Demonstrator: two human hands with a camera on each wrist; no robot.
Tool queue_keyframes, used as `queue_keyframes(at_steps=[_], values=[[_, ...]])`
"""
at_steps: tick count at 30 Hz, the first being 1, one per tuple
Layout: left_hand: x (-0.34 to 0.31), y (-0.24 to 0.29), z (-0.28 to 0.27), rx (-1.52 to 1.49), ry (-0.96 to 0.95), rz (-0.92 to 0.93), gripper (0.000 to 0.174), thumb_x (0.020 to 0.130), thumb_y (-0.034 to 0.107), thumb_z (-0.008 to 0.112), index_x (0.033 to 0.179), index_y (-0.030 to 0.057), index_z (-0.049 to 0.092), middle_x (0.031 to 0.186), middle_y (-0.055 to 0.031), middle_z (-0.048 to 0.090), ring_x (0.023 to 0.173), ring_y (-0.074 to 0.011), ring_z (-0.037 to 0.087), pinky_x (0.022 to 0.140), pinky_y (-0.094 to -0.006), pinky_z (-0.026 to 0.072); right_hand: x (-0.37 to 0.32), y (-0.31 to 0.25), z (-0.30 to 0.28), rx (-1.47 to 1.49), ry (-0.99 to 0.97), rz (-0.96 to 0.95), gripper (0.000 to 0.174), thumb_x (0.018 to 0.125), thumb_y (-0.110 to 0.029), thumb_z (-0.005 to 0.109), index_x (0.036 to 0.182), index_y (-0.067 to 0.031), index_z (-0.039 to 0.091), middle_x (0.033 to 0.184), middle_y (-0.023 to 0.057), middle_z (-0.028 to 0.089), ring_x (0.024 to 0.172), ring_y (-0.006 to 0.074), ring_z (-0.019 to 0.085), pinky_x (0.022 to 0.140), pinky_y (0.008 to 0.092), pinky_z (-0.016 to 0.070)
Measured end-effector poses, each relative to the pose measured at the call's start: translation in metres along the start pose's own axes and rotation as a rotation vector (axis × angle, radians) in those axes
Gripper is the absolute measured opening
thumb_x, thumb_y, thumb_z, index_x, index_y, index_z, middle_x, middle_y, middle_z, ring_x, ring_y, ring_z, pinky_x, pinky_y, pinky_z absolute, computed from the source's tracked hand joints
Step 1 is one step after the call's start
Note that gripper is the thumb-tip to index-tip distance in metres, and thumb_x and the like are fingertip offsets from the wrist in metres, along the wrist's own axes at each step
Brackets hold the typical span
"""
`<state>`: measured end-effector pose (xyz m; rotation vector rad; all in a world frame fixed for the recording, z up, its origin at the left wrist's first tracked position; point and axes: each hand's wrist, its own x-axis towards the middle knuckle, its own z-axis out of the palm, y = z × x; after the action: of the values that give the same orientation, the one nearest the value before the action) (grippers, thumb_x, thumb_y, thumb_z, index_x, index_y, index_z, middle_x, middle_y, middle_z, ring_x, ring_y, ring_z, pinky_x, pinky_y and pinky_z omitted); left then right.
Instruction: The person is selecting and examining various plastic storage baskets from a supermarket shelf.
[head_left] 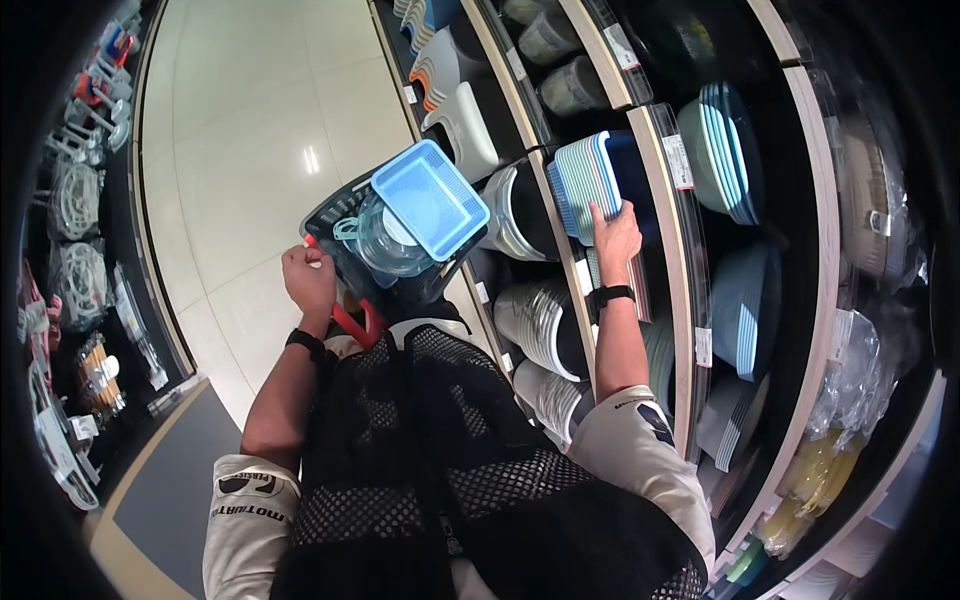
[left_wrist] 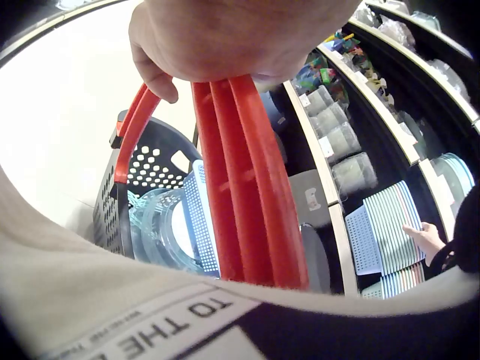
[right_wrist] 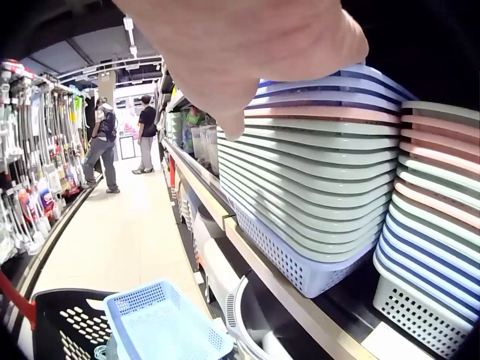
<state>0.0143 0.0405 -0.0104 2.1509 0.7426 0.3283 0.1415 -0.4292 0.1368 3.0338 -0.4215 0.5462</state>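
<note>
My left hand [head_left: 310, 282] grips the red handle [left_wrist: 244, 187] of a black shopping basket [right_wrist: 49, 319]. Inside that basket, a light blue perforated plastic basket [head_left: 430, 200] lies tilted over clear plastic containers [head_left: 385, 245]. My right hand [head_left: 617, 240] is at a shelf, holding the upper rims of a stack of nested plastic baskets [right_wrist: 307, 180], thumb down the outside and fingers over the top. The stack is mostly pale green, with blue and pink ones near the top and a blue perforated one at the bottom. The right fingertips are hidden in the right wrist view.
A second stack of baskets [right_wrist: 431, 225] stands beside the first. Basins [head_left: 722, 155] fill the neighbouring shelf, and bins [head_left: 535, 325] sit below. Across the pale aisle floor [head_left: 250, 130] hang packaged goods [head_left: 80, 200]. Two people [right_wrist: 105, 142] stand farther down the aisle.
</note>
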Motion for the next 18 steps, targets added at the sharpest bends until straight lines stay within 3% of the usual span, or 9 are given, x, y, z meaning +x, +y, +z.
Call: queue_keyframes(at_steps=[1,5,12,18], values=[[-0.001,0.001,0.000,0.001,0.007,0.007,0.008,0.073,0.007,0.068,0.077,0.0034,0.063,0.093,-0.0114,0.063,0.098,-0.0288,0.061,0.082,-0.0401,0.0500,-0.001,-0.002,0.001,-0.013,0.047,-0.006,0.052,0.072,-0.041,0.083,0.104,-0.0045,0.062,0.093,0.0165,0.070,0.085,0.0383,0.068,0.076,0.0488,0.0509],[0.001,-0.001,0.002,0.020,0.016,-0.010,0.008,0.073,0.008,0.068,0.077,0.0039,0.063,0.093,-0.0111,0.063,0.098,-0.0287,0.061,0.083,-0.0397,0.0501,0.000,-0.006,0.000,-0.070,0.023,0.059,0.050,0.070,-0.035,0.086,0.102,-0.0059,0.063,0.092,0.0144,0.071,0.082,0.0378,0.068,0.071,0.0475,0.0533],[0.000,-0.005,0.002,0.004,-0.005,-0.034,0.008,0.074,0.010,0.069,0.078,0.0050,0.065,0.102,-0.0113,0.063,0.098,-0.0290,0.062,0.085,-0.0386,0.0503,-0.013,-0.019,-0.005,-0.073,-0.034,0.111,0.046,0.073,-0.036,0.084,0.101,-0.0047,0.064,0.090,0.0158,0.071,0.082,0.0395,0.069,0.072,0.0485,0.0534],[0.002,-0.007,0.004,0.019,-0.007,-0.015,0.009,0.075,0.011,0.070,0.079,0.0044,0.066,0.103,-0.0121,0.064,0.097,-0.0285,0.063,0.085,-0.0386,0.0508,-0.016,-0.019,-0.004,-0.076,0.001,0.022,0.045,0.075,-0.037,0.083,0.097,-0.0048,0.060,0.089,0.0154,0.071,0.080,0.0392,0.069,0.071,0.0483,0.0536]])
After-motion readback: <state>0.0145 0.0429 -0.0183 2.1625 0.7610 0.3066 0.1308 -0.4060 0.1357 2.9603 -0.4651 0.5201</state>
